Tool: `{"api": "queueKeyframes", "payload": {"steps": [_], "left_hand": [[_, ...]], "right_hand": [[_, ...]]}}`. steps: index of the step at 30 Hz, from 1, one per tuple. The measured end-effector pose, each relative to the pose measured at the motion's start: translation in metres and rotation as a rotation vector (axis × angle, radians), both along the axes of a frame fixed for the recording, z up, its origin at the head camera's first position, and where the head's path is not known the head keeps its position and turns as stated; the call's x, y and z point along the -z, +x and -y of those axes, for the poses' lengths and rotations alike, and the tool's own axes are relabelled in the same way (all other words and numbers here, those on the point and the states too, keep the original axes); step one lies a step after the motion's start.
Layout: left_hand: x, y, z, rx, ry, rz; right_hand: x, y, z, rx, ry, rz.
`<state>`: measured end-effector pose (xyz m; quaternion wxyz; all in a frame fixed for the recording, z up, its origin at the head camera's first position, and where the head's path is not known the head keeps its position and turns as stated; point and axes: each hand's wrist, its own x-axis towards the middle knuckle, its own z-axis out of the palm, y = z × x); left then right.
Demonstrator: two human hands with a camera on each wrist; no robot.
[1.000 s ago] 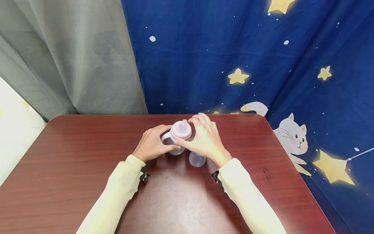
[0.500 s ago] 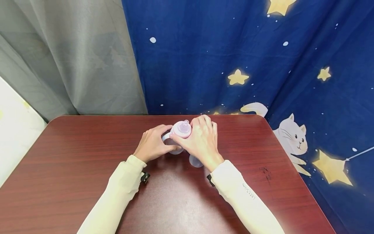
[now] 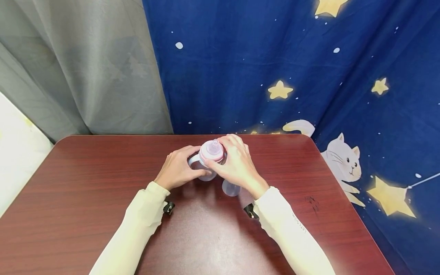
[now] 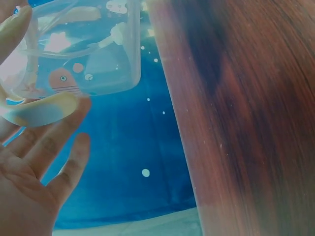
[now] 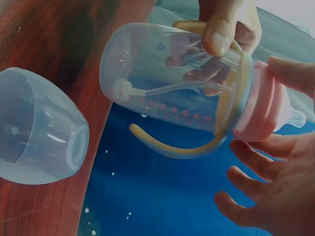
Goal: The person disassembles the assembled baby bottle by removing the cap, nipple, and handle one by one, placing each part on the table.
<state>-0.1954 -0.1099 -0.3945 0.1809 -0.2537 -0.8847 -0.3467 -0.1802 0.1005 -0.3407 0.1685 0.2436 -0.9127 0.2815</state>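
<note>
A clear baby bottle (image 5: 162, 73) with two curved handles has a pink collar (image 5: 258, 103) and a clear teat (image 5: 294, 117) on top. My left hand (image 3: 178, 168) holds the bottle's body from the left, its thumb on the near side. In the left wrist view, one pale handle (image 4: 44, 109) lies over the fingers of that hand. The right hand (image 3: 238, 162) has its thumb and forefinger at opposite sides of the collar, its other fingers spread apart. Nearest to the right wrist, a translucent domed cap (image 5: 44, 128) stands on the table, apart from the bottle.
The reddish-brown wooden table (image 3: 103, 198) ends at a far edge just behind the hands. Beyond it hang a grey curtain (image 3: 96, 68) and a blue curtain (image 3: 223, 68) with stars. Dark marks (image 3: 312, 204) show on the table at the right.
My right hand closed in round the collar and turned, then swung back to the right with its fingers looser. The bottle's top tipped slightly and came back; the left hand kept its hold.
</note>
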Motion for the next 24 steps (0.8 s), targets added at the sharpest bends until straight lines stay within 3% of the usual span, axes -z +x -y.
{"api": "queueKeyframes", "payload": {"steps": [5,9,24], "left_hand": [[-0.0001,-0.0008,0.0022,0.005,-0.001,0.013],[0.0004,-0.0025,0.0035,0.008,0.0,0.011],[0.0007,-0.0033,0.0038,0.003,0.006,0.003]], "right_hand": [[-0.0042,-0.0006,-0.0041,-0.091,-0.005,0.098],[-0.0065,-0.0005,-0.0054,-0.108,-0.031,0.14],[-0.0098,0.0009,-0.0084,-0.16,-0.254,-0.148]]}}
